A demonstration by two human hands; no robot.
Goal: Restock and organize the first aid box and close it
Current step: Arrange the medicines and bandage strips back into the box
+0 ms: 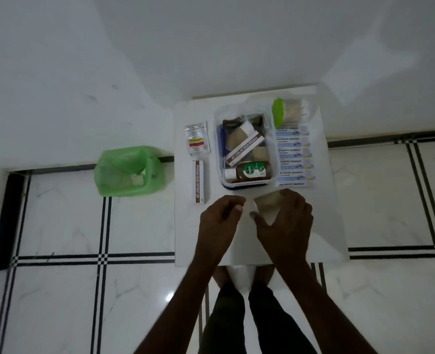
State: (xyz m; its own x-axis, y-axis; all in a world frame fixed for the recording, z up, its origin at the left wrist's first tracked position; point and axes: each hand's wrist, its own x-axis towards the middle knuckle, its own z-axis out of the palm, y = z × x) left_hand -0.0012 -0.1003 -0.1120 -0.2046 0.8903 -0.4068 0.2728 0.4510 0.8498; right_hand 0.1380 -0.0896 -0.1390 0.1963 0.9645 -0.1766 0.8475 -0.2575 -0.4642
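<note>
First-aid box (244,186), a clear plastic tub, sits open on the white table (323,226), with dark items at its far end hard to make out. Inside it I count one brown Dettol bottle (249,171), one ointment carton (244,149) and two beige rolls. Just near of it, my right hand (285,221) cups a beige bandage roll (267,203), partly hidden; my left hand (219,221) hovers half curled, empty. Left of the box lies a second ointment carton (199,181).

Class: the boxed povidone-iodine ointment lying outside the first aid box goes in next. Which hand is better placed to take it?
Probably the left hand: the ointment box lies on its side; the right hand rests on a beige roll.
</note>
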